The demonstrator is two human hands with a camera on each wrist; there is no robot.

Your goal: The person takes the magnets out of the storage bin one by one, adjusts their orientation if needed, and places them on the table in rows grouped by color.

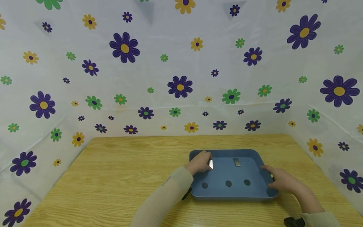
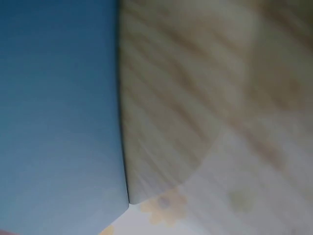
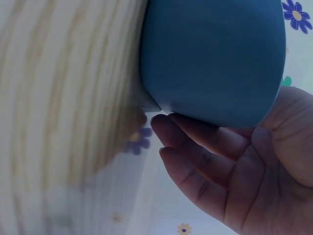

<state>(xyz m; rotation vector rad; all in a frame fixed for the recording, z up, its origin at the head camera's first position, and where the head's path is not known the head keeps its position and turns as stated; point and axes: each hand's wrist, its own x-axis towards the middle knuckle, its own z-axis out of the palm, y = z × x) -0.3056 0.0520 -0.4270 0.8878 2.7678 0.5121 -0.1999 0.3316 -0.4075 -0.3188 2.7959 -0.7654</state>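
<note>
A blue rectangular tray (image 1: 235, 198) sits on the table. Over its left side, in the head view, my left hand (image 1: 200, 162) pinches a small shiny rectangular plate (image 1: 210, 164) between thumb and fingers. A second, similar metal plate (image 1: 237, 162) lies near the tray's far side. Three dark round discs, such as the middle disc (image 1: 228, 183), are spread along the near side. My right hand (image 1: 282, 180) grips the tray's right wall, thumb over the inside. In the right wrist view, that hand (image 3: 254, 171) has fingers curled against the tray's outer wall (image 3: 210, 63).
The wood-grain table (image 1: 119, 176) spreads to the left of the tray. White cloth (image 1: 158, 72) printed with flowers stands behind it and along both sides. A dark strap (image 1: 294, 222) shows at my right wrist.
</note>
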